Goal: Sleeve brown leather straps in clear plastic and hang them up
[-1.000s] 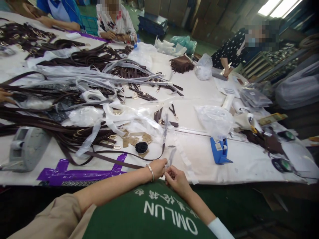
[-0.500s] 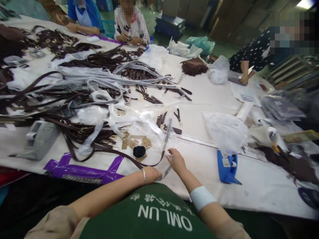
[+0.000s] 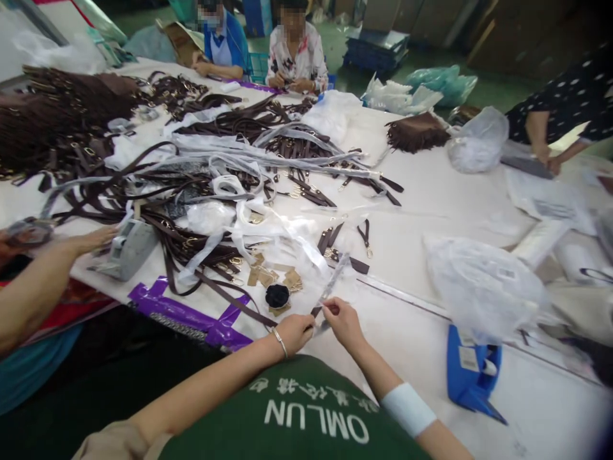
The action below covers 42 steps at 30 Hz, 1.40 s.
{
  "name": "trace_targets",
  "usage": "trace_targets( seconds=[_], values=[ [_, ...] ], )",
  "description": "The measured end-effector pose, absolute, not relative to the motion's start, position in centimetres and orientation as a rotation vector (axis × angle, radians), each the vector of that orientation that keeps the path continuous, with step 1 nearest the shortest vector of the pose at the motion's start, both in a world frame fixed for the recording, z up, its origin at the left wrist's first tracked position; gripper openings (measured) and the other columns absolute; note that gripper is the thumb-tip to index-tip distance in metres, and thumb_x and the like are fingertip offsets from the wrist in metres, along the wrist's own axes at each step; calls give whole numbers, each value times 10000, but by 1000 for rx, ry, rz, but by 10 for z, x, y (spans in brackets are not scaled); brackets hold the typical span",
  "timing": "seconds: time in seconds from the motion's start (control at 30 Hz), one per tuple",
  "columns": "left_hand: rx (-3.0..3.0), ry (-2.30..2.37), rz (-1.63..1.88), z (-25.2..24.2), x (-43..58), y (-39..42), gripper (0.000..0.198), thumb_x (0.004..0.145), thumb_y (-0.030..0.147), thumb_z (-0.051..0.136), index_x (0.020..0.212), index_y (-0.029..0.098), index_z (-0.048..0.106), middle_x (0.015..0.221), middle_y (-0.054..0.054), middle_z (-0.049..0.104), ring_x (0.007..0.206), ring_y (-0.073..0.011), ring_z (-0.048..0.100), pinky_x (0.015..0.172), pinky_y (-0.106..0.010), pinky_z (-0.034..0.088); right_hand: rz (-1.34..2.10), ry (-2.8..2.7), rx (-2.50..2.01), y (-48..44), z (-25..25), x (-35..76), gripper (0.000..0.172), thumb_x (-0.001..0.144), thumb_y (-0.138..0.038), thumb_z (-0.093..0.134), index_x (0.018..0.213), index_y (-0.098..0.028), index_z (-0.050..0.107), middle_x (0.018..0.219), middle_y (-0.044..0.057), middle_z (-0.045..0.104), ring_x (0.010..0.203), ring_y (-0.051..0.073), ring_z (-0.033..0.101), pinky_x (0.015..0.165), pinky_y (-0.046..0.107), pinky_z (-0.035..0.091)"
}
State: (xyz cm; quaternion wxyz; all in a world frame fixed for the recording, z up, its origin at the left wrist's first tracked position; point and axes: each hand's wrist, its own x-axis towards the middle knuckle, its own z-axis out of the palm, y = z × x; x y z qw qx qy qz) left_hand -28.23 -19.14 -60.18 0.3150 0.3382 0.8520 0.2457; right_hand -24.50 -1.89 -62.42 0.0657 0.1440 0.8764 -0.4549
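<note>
My left hand (image 3: 295,333) is closed around a dark brown strap (image 3: 249,311) that trails off to the pile at the left. Close beside it, my right hand (image 3: 343,322) pinches a clear plastic sleeve (image 3: 334,278) where the strap meets it; the exact fingertip contact is too small to make out. The sleeve stretches away from my hands across the table. Just beyond my left hand sits a round black item (image 3: 277,296) near some small tan tags (image 3: 261,271). Short brown straps with gold clasps (image 3: 330,239) lie farther up.
A heap of brown straps (image 3: 143,172) covers the left. A co-worker's hand (image 3: 96,239) touches a grey tape dispenser (image 3: 134,246). At the right are a blue tape dispenser (image 3: 472,370) and a clear plastic bag (image 3: 483,281). Other people sit or stand around the table.
My view has swung left. My right hand, earlier with fingers apart, now pinches the sleeve beside my left hand. A co-worker's arm has come in at the left, onto the grey dispenser.
</note>
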Motion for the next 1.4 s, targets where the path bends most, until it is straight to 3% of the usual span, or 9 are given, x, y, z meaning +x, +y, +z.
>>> trace_targets(
  seconds=[0.23,0.37,0.57,0.67,0.87,1.0,1.07,1.23,1.4],
  values=[
    [1031,2353,1036,-588,-296,-176,110,800,239,536,725,163,508,792,-37,547,810,-172,499,749,-276,393,-1730,2607,782,-42,-573,-205,185,821,-369,554,838,-190,599,729,16,638,644,168,584,631,279,460],
    [1004,2302,1152,-593,-303,-183,196,730,206,604,889,159,500,934,-59,563,918,-193,508,834,-307,395,-1955,2466,842,-58,-561,-195,231,828,-412,552,846,-184,586,717,17,630,672,176,600,651,284,479],
    [1062,2040,896,-588,-292,-199,170,881,311,402,851,188,515,703,-8,591,670,-152,557,637,-245,393,-1787,2622,827,-84,-556,-178,206,823,-398,551,902,-208,566,816,25,617,742,182,602,577,264,488],
    [1086,1981,821,-577,-285,-205,157,884,271,369,881,183,498,730,-16,607,709,-152,568,654,-238,393,-1709,2688,874,-96,-558,-165,301,752,-387,642,973,-216,531,846,17,594,700,170,593,574,269,497],
    [1205,1675,655,-560,-269,-218,165,880,197,303,910,169,462,742,-15,609,614,-117,533,610,-221,407,-1810,2614,1048,-121,-562,-133,168,803,-355,578,853,-206,520,721,3,587,642,174,594,606,285,488],
    [1238,1600,702,-532,-256,-207,149,866,201,323,929,159,452,730,-17,610,580,-114,534,591,-225,419,-1917,2556,1258,-126,-537,-112,206,814,-408,560,822,-204,534,681,6,605,630,187,595,606,288,477],
    [1264,1525,753,-507,-250,-196,199,859,226,354,1025,155,437,729,-16,618,577,-121,543,585,-232,426,-1975,2518,1372,-122,-516,-98,257,792,-453,579,822,-200,545,678,10,609,633,194,590,596,287,474],
    [1539,1285,700,-453,-239,-186,616,674,261,653,1249,241,434,933,-27,642,803,-180,589,696,-243,442,-1927,2478,1831,-99,-466,-28,342,707,-524,639,781,-199,558,635,10,587,597,191,569,558,276,480],
    [1508,1067,430,-439,-257,-195,294,719,283,590,1004,215,609,729,31,607,619,-116,551,541,-176,400,-1524,2372,2547,-80,-437,86,366,619,-519,683,775,-201,587,617,17,602,567,176,567,498,242,481]
  ],
)
